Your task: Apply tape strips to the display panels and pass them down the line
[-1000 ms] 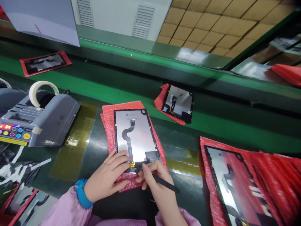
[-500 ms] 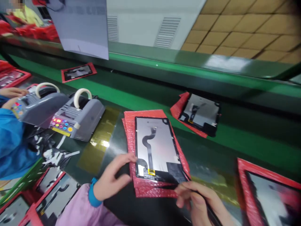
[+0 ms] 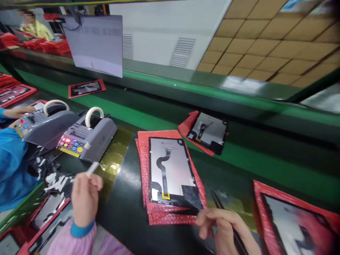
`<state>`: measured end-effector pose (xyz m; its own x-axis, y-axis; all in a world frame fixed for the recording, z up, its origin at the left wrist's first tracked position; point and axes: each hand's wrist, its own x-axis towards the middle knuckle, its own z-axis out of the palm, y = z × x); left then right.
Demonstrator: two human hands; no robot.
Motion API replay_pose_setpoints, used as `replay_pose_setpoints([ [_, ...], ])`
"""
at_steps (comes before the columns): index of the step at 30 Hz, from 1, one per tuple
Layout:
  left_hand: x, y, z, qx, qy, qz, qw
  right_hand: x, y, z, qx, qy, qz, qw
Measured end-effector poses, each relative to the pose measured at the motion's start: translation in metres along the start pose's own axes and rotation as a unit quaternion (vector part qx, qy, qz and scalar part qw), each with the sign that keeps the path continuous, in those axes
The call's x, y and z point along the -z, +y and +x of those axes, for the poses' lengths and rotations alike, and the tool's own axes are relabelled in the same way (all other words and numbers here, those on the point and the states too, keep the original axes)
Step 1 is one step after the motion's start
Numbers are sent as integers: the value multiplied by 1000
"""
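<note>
My left hand [image 3: 85, 196] is closed on a short white tape strip [image 3: 92, 169], in front of the grey tape dispenser [image 3: 91, 140]. My right hand [image 3: 225, 226] grips a pair of black tweezers [image 3: 217, 199], whose tips point forward, away from me. Between my hands a tablet screen panel [image 3: 174, 170] lies back side up, showing a grey plate, a curved black flex cable [image 3: 162, 166] and a small yellow label. Beneath it are red bubble-wrap sleeves [image 3: 156, 219]. The right fingers are beside the panel's lower right corner; whether they touch it I cannot tell.
Another panel [image 3: 208, 131] on red wrap lies on the green strip behind, and one more [image 3: 297, 219] at right. A second dispenser [image 3: 50, 122] stands at left near a co-worker's blue sleeve [image 3: 13, 166]. Backing scraps [image 3: 57, 182] and panels fill the lower left.
My left hand has left the panel's left edge and moved left towards the dispenser, now with a white tape strip in its fingers. My right hand stays near the panel's corner with the tweezers.
</note>
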<state>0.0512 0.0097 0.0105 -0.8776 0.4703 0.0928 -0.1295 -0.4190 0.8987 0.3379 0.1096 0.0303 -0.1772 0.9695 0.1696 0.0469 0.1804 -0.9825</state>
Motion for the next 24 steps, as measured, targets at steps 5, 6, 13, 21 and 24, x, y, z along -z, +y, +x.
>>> replay_pose_setpoints([
  [5,-47,-16,-68,59,-455,98,883,-9,-12,36,-87,-176,4,981],
  [6,-53,-17,-74,57,-487,108,865,-12,-15,43,-115,-209,7,971],
  [13,-65,-21,-76,130,-517,118,838,-26,-33,87,-133,-276,28,951],
  [21,-73,-8,-45,-17,-500,362,787,-58,4,139,-67,-354,-84,929],
  [24,-79,-13,-32,-132,-490,487,711,-66,17,143,-61,-359,-120,924],
])
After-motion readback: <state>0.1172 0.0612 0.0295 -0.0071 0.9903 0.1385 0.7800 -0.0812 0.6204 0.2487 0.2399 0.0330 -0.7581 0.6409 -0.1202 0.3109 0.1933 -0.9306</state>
